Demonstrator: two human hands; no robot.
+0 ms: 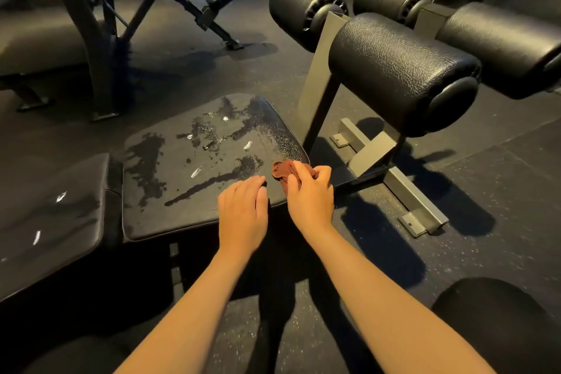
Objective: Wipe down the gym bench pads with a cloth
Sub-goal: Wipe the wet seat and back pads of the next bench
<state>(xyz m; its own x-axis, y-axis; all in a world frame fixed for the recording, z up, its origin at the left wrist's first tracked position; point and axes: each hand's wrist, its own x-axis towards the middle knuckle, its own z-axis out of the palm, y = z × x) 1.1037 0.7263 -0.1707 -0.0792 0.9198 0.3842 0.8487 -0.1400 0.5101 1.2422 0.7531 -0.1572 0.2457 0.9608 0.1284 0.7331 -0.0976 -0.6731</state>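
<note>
Cloth (280, 171) bunched in gripping right hand (309, 194) at wet seat pad (182, 191) corner | left hand (243, 209) rests beside, loose, holding nothing | roller pad (400, 70), metal post (321, 82) just beyond

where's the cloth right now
In the head view the reddish-brown cloth is bunched in the right hand at the near right corner of the wet seat pad, beside the left hand.

Black seat pad (170, 218): wet streaks (212, 181), white smears (195, 172) across top. Red-brown cloth (280, 171) bunched at 4 o'clock corner, left hand (243, 212) resting at 5 o'clock edge.
</note>
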